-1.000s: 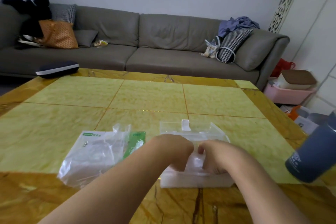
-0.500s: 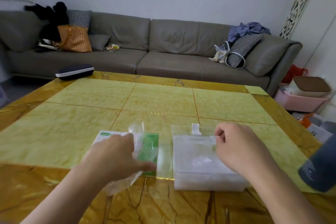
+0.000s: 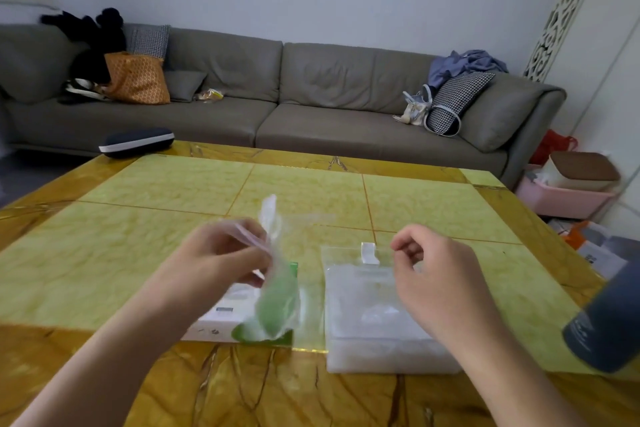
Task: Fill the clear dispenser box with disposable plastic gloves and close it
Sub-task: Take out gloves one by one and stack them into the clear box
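The clear dispenser box (image 3: 374, 319) lies on the yellow table (image 3: 311, 198) near the front edge, holding clear plastic gloves; a white tab (image 3: 369, 252) sticks up at its far side. Left of it lies the white-and-green glove packet (image 3: 242, 326). My left hand (image 3: 221, 260) pinches a thin clear plastic glove (image 3: 273, 246) and holds it up above the packet. Over the box's far right part my right hand (image 3: 436, 274) hovers, fingers curled, holding nothing that I can see.
A dark grey bottle (image 3: 609, 319) stands at the table's right edge. A dark case (image 3: 136, 142) lies at the far left corner. Behind the table runs a grey sofa (image 3: 277, 97) with bags and cushions. A pink bin (image 3: 568, 194) sits on the floor to the right.
Both hands left the box. My left hand went to the packet and lifted a clear glove up from it. My right hand rose above the box's far side.
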Available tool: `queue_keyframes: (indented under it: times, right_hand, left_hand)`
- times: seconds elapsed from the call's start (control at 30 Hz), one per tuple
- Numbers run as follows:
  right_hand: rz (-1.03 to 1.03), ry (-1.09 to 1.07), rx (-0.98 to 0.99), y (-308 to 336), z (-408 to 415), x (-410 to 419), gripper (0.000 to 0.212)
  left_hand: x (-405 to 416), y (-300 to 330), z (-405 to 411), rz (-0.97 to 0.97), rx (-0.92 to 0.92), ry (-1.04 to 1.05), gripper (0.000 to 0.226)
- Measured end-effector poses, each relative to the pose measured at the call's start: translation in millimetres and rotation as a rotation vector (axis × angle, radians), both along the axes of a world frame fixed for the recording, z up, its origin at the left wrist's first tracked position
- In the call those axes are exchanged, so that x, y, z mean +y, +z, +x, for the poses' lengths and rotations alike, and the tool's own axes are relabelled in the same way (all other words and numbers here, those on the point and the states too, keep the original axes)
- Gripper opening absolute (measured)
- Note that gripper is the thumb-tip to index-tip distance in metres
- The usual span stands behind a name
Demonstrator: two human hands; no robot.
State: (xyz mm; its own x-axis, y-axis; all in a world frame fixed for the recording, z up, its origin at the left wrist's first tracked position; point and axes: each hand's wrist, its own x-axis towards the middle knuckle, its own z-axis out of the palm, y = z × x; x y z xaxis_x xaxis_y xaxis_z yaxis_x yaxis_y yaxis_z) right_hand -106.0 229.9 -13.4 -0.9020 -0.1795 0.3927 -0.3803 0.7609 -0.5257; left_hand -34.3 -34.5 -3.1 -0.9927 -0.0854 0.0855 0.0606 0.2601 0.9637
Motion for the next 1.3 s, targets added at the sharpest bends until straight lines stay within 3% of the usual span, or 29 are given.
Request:
queue_keyframes:
  times: [0.07, 0.1, 0.17, 0.2, 0.27, 0.4, 0.53, 0.6, 0.7, 0.73, 0.93, 1.1, 1.2, 1.3]
  right_hand:
    - [-0.171, 0.129, -0.131, -0.2, 1.3, -4.9, 0.009]
    - [-0.288, 0.226, -0.298, 2.2, 2.2, -7.9, 0.022]
    - [-0.558, 0.454, -0.699, 3.0, 5.2, -13.6, 0.053]
    - [-0.68, 0.538, -0.847, 3.2, 7.3, -15.2, 0.061]
    - [-0.846, 0.629, -0.956, 2.8, 12.4, -19.1, 0.055]
    - [-0.884, 0.454, -0.681, -3.1, 11.2, -23.9, 0.013]
    - [-0.834, 0.329, -0.51, -2.5, 5.0, -13.6, 0.019]
    - [-0.812, 0.33, -0.499, 0.1, 6.0, -12.3, 0.014]
    - [-0.797, 0.338, -0.511, 1.7, 6.3, -10.4, 0.011]
    - [-0.817, 0.338, -0.521, 2.5, 5.2, -8.3, 0.011]
    - [-0.972, 0.216, -0.571, 9.8, -2.9, 5.7, 0.014]
    - [-0.984, 0.211, -0.65, 1.3, -0.6, -1.0, 0.015]
    - [-0.857, 0.117, -0.55, -0.7, -2.4, -3.6, 0.016]
    - [-0.451, -0.027, -0.108, 0.6, -2.9, 4.6, 0.021]
  left_hand:
    - [8.2, 7.0, 4.3, 0.401, 0.084, -0.022, 0.014]
    - [12.7, 6.2, 4.2, 0.541, 0.111, -0.034, 0.015]
    - [19.5, -3.5, 1.1, 0.681, 0.143, -0.062, 0.019]
    - [22.8, -7.6, -1.2, 0.728, 0.143, -0.09, 0.032]
    - [29.3, -14.7, -4.2, 0.786, 0.107, -0.124, 0.061]
    - [34.1, -18.4, -6.4, 0.829, 0.048, -0.148, 0.061]
    - [30.5, -9.0, -1.3, 0.923, -0.08, -0.264, 0.069]
    - [36.2, -6.4, -0.8, 0.759, -0.172, -0.163, 0.068]
    - [44.9, -9.7, -1.8, 0.492, -0.179, 0.025, 0.02]
    - [43.9, -12.2, -1.7, 0.461, -0.173, 0.061, 0.015]
    - [35.1, -17.1, -3.9, 0.474, -0.151, 0.126, 0.012]
    - [42.1, -20.8, -4.4, 0.513, -0.22, -0.005, 0.029]
    - [47.0, -23.4, -4.8, 0.567, -0.169, -0.001, 0.028]
    - [50.3, -19.4, -4.8, 0.603, -0.089, 0.072, 0.024]
